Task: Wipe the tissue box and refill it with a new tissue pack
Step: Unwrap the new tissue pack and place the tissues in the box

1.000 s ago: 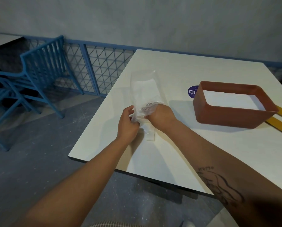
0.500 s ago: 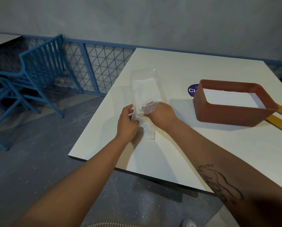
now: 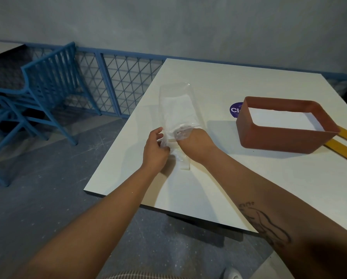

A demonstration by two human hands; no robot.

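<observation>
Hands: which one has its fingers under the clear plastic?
The right hand: the crumpled near end of the tissue pack covers its fingers. The left hand only pinches the pack's edge from outside.

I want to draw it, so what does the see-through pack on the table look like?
The tissue pack is a long, clear, crinkly plastic wrapper with white tissues inside. It lies on the white table near its left edge, apart from the brown box. Its near end is crumpled, pinched by the left grip and the right grip.
</observation>
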